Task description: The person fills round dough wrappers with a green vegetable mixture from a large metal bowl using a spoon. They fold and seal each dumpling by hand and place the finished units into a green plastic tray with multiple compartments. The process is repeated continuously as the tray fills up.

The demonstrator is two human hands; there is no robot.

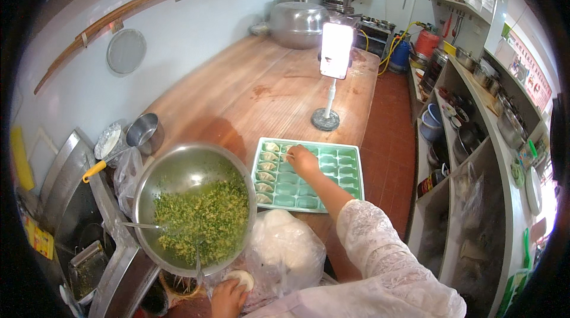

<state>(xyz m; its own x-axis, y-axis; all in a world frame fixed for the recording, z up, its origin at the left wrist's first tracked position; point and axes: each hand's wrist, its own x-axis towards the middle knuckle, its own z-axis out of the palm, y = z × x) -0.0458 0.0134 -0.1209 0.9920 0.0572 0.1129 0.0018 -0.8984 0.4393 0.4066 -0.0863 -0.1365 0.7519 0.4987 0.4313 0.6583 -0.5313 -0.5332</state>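
My right hand point(303, 160) reaches over a green compartment tray point(360, 171), its fingers at a dumpling point(287, 149) in the second column. Several folded dumplings point(266, 176) fill the left column. My left hand point(230, 298) is low in the view, its fingers on a round dough wrapper point(242, 279). Between the hands lies a plastic bag of white dough point(285, 242). Left of the tray stands a large steel bowl point(139, 193) of chopped green and yellow filling point(209, 215), with two metal utensils in it.
A phone point(336, 51) on a stand point(326, 120) rises from the wooden table point(267, 82) beyond the tray. A steel pot point(144, 131) and a yellow-handled tool point(94, 171) are at the left. A large metal basin point(298, 24) sits at the far end; shelves point(481, 149) line the right.
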